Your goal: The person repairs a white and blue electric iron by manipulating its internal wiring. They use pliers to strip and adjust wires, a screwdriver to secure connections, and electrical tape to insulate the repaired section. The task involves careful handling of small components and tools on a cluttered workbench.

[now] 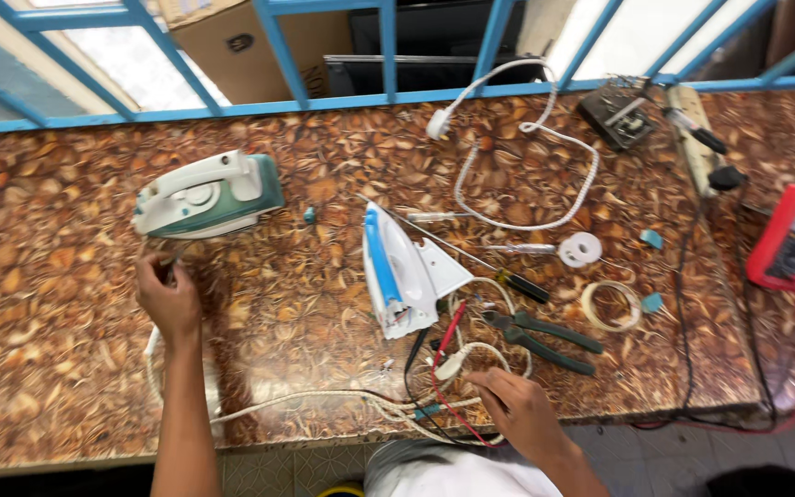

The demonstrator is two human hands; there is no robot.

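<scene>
- Clearly, the white-and-green steam iron body [209,195] lies on its side near the back of the brown leaf-patterned worktop [48,368], seemingly so its rear end faces the left hand [167,296].
- That left hand is curled just below the iron, fingers together around something small and dark (too hidden to name).
- Beside it, a detached white-and-blue iron shell [407,271] rests mid-bench, apart from the body, with green-handled pliers [540,339] and a black-handled screwdriver [471,260] close by.
- Nearer the front edge, the right hand [519,411] rests half closed on the tangle of white cord and red and black leads [434,382], fingertips touching the wires; whether it pinches one, I cannot tell.
</scene>
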